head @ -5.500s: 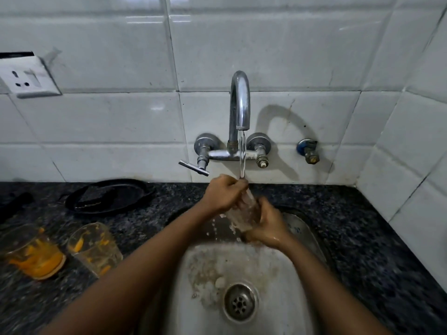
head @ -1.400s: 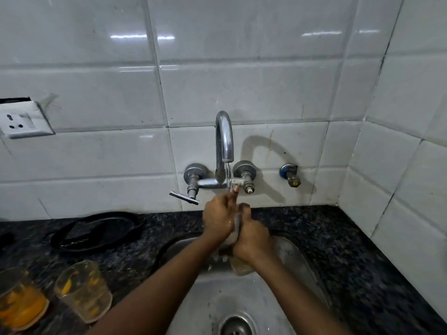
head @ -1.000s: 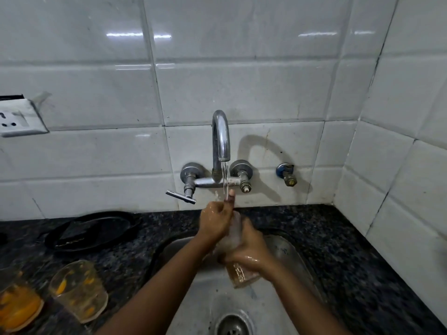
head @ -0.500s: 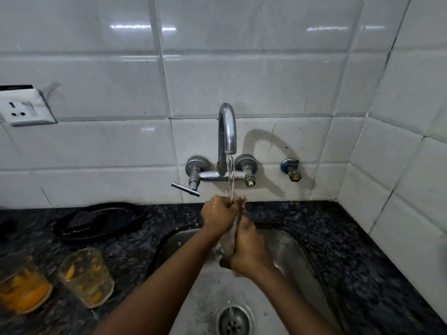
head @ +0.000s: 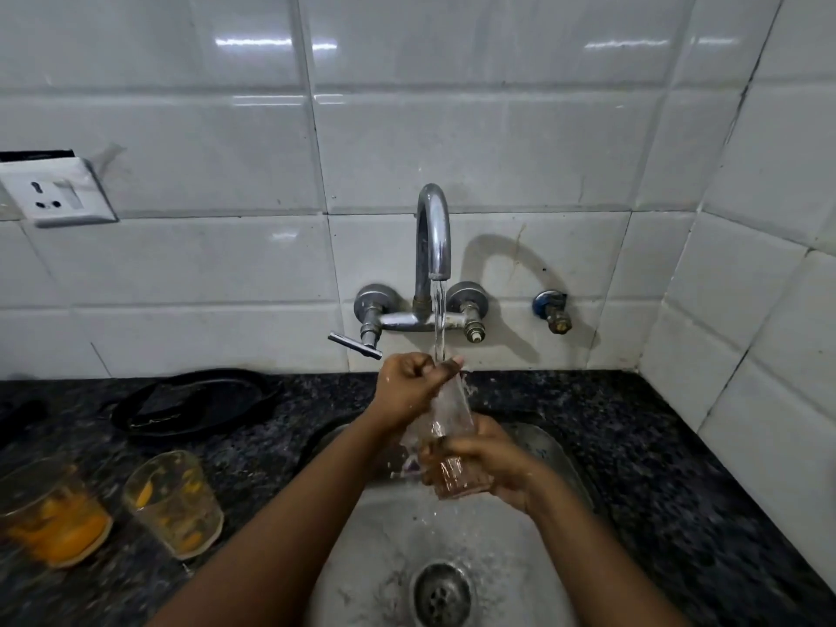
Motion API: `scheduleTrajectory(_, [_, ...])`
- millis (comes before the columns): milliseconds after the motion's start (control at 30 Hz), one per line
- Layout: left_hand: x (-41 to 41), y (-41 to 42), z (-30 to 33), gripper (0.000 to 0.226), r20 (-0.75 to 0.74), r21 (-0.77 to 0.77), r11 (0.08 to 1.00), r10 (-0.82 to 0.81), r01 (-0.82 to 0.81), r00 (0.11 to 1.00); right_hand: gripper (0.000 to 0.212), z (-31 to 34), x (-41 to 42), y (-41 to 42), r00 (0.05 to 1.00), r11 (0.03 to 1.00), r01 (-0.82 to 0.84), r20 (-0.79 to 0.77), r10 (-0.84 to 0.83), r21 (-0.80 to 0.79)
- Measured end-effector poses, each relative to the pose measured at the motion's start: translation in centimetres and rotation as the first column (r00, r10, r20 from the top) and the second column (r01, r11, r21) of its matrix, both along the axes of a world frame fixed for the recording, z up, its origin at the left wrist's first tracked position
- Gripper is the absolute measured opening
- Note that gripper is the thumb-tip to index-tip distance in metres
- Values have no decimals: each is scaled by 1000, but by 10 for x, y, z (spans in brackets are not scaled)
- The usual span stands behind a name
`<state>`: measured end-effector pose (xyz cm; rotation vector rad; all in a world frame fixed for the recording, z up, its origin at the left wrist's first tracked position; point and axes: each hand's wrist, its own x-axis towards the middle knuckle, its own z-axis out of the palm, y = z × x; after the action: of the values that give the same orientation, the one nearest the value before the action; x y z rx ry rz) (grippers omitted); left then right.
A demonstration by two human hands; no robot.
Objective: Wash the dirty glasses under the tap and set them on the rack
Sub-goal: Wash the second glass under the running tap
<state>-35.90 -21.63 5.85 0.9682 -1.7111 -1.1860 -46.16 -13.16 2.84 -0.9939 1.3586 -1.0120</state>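
Observation:
A clear glass [head: 445,416] is tilted under the running tap [head: 433,246], over the steel sink [head: 556,450]. My right hand [head: 486,466] grips its base. My left hand [head: 414,384] is closed at its rim, fingers reaching inside, and the water stream lands on them. Two dirty glasses stand on the dark counter at the left: one [head: 174,502] smeared with orange bits, the other [head: 52,515] holding orange pulp. No rack is in view.
A black pan [head: 194,405] lies on the granite counter [head: 669,445] behind the dirty glasses. The tap lever [head: 355,346] sticks out toward the left. A wall socket [head: 56,190] is on the tiles at left. The drain [head: 441,592] is below my arms.
My right hand has drawn the glass lower and toward me, so more of it shows. My left hand stays at the rim under the stream. The camera shifted slightly.

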Motion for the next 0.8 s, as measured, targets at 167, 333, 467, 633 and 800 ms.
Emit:
scheduleTrajectory(167, [9,1,14,45,174,-69,974,-201,216,964,46,1,-18,-16,968,992,42,-243,-70,-122])
scheduleTrajectory(333, [16,1,26,62,845,15,702,-390,712,366,73,16,-23,-31,593,932,-111,-775,-217,-346])
scheduleTrajectory(467, [11,-3,14,56,990,-77,733,-26,676,141,75,28,-20,-32,274,901,-298,-932,-236,-315])
scheduleTrajectory(633, [9,6,15,85,901,161,759,-374,631,221,72,35,-25,-28,130,895,-382,-972,-195,-230])
scheduleTrajectory(800, [28,9,7,29,57,374,719,-649,587,759,70,41,-20,-22,-8,916,-379,-990,-142,-128])
